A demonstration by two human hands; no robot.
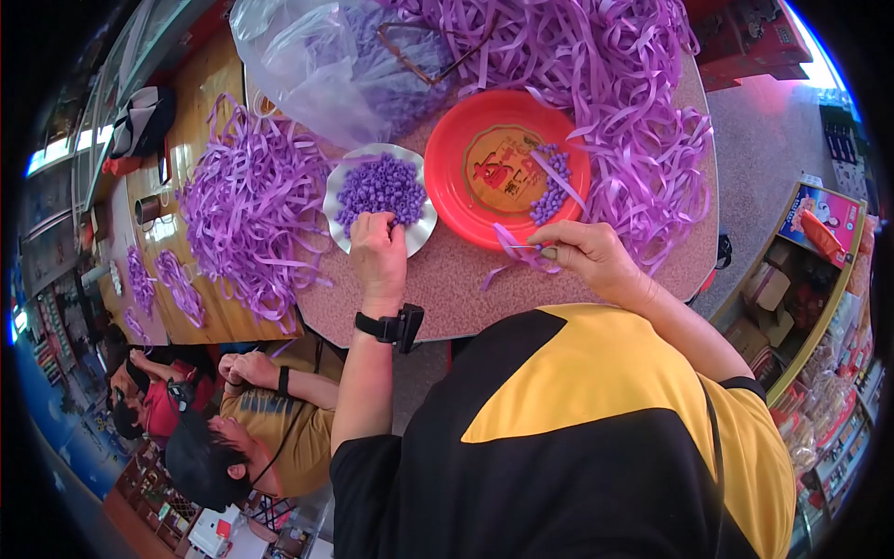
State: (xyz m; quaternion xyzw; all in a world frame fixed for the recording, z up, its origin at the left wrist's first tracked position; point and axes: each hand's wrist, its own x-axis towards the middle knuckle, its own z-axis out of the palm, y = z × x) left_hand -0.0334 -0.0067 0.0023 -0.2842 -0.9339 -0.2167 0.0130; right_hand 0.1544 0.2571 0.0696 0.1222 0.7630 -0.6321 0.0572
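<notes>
a round table (466, 298) with a speckled pinkish-brown top carries everything. near its middle, toward 12 o'clock, lies a red plate (484, 200) with a short row of purple beads on it. just beside it, at 9 o'clock, sits a small white dish (421, 228) heaped with purple beads. a big tangle of purple ribbon (615, 84) spreads from 12 to 3 o'clock, some strands trailing over the red plate. a clear plastic bag (307, 56) of purple pieces rests at 11 o'clock. at 9 o'clock a second ribbon pile (247, 214) lies on an adjoining wooden table (200, 102).
</notes>
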